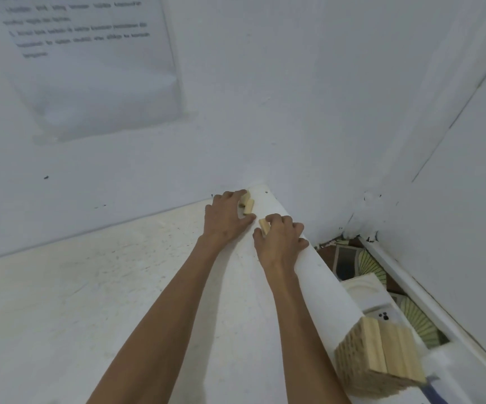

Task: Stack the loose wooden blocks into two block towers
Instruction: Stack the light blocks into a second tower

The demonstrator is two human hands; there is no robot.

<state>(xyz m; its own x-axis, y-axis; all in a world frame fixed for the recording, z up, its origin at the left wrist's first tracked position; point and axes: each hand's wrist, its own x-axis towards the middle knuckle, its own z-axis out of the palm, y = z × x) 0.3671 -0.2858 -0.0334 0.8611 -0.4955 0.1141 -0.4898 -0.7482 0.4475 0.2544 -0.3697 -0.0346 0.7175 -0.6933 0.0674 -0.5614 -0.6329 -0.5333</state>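
At the far right corner of the white table (pixel 90 287), my left hand (pixel 225 220) grips a couple of small pale wooden blocks (pixel 247 204) between thumb and fingers. Just to its right, my right hand (pixel 279 240) pinches another wooden block (pixel 264 225) with curled fingers. Close to me at the table's right edge stands a tall tower of stacked wooden blocks (pixel 378 360), seen from above. Both forearms stretch across the table toward the corner.
White walls close in behind and to the right. A printed paper sheet (pixel 96 68) hangs on the back wall. Beyond the table's right edge lie a patterned floor (pixel 370 263) and a white plastic object (pixel 364 290).
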